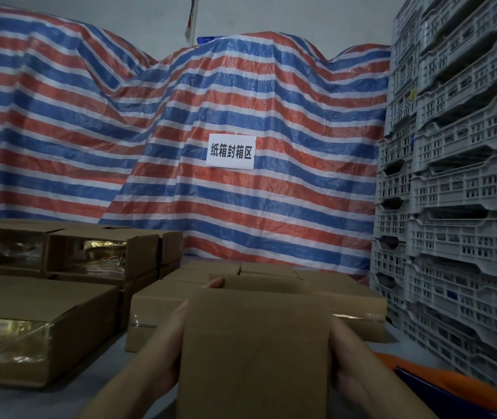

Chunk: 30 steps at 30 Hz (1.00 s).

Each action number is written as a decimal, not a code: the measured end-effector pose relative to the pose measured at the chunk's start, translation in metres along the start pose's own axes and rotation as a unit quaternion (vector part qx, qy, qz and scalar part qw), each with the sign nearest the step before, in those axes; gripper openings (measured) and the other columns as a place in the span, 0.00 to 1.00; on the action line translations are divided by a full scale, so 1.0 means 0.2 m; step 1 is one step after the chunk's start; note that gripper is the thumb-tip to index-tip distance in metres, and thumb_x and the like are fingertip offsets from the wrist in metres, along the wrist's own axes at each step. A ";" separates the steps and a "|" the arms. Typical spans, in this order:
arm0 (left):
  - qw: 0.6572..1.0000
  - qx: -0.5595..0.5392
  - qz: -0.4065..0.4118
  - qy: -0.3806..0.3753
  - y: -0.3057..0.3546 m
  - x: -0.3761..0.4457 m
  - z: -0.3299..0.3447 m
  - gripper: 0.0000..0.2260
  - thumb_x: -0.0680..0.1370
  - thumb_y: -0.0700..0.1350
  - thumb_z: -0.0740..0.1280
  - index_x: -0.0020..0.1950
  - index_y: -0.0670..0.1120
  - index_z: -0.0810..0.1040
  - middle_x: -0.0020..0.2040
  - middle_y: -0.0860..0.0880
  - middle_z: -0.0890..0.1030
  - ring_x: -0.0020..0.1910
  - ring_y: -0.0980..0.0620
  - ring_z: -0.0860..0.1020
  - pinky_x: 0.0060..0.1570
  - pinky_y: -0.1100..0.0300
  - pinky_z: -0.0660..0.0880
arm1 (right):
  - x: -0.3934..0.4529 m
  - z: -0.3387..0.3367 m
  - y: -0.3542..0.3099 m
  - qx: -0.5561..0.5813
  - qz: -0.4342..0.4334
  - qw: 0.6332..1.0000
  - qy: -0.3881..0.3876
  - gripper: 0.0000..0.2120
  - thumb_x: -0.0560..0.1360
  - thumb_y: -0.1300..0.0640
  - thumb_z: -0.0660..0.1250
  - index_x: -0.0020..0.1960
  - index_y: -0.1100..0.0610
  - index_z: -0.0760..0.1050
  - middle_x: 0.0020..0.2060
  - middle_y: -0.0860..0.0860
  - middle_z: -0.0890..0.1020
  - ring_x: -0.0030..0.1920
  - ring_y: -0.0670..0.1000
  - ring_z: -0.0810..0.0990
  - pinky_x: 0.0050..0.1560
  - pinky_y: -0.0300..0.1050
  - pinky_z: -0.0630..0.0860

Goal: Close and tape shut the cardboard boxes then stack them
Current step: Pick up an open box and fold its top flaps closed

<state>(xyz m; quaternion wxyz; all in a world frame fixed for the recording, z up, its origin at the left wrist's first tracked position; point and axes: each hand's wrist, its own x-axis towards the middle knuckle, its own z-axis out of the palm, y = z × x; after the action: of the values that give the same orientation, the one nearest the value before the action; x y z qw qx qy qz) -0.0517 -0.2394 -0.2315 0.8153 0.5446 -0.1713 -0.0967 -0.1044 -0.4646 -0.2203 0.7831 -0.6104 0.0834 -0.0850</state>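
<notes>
A plain brown cardboard box (256,352) is held up close in front of the camera, low in the middle of the view, its broad blank face toward the lens and its top edge open at the far side; what is inside cannot be seen. The left hand (162,343) presses against the box's left side with its grip clamped on it, fingers running up the wall and one fingertip hooked over the top corner. The right hand (350,361) has its grip clamped on the right side, mostly hidden behind the cardboard edge. Just behind the held box, a low row of closed brown cardboard boxes (271,285) rests on the pale grey surface (96,391), with shiny clear tape at their ends. To the left, more taped brown cardboard boxes (60,300) sit in a two-level stack, their ends glinting gold under the tape. A red, white and blue striped tarpaulin (180,116) covers tall shapes behind everything, and a white paper sign with black Chinese characters (231,151) is fixed to it. On the right stands a tall stack of grey perforated plastic crates (459,176); their contents are too dark to tell. An orange plastic object (453,385) lies at the lower right, beside the right forearm.
</notes>
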 end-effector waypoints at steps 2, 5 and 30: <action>1.000 0.001 -0.001 -0.005 0.00 0.01 0.00 0.20 0.68 0.54 0.70 0.58 0.48 0.81 0.37 0.42 0.84 0.32 0.46 0.83 0.26 0.59 0.77 | 0.01 0.00 0.01 -0.005 0.002 1.000 -0.010 0.16 0.56 0.47 0.74 0.35 0.59 0.87 0.42 0.61 0.87 0.37 0.57 0.87 0.43 0.52 0.75; 1.000 0.014 0.022 -0.017 -0.01 0.01 -0.01 0.21 0.63 0.54 0.70 0.53 0.48 0.83 0.39 0.42 0.85 0.33 0.46 0.84 0.27 0.58 0.77 | 0.00 0.00 0.00 -0.007 0.000 1.000 -0.010 0.14 0.59 0.47 0.73 0.33 0.58 0.86 0.42 0.61 0.87 0.36 0.57 0.87 0.44 0.52 0.74; 0.993 0.109 0.016 0.039 -0.01 0.02 -0.03 0.12 0.78 0.47 0.64 0.42 0.50 0.86 0.42 0.46 0.86 0.47 0.43 0.81 0.42 0.52 0.76 | 0.03 -0.05 0.03 0.020 -0.013 1.000 -0.014 0.19 0.74 0.47 0.70 0.55 0.60 0.83 0.46 0.62 0.86 0.41 0.59 0.87 0.49 0.53 0.78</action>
<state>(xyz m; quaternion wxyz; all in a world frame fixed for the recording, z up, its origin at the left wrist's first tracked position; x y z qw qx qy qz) -0.0455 -0.2360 -0.2348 0.7589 0.6303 -0.1579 -0.0434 -0.1015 -0.4733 -0.2291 0.7954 -0.5964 0.0632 -0.0881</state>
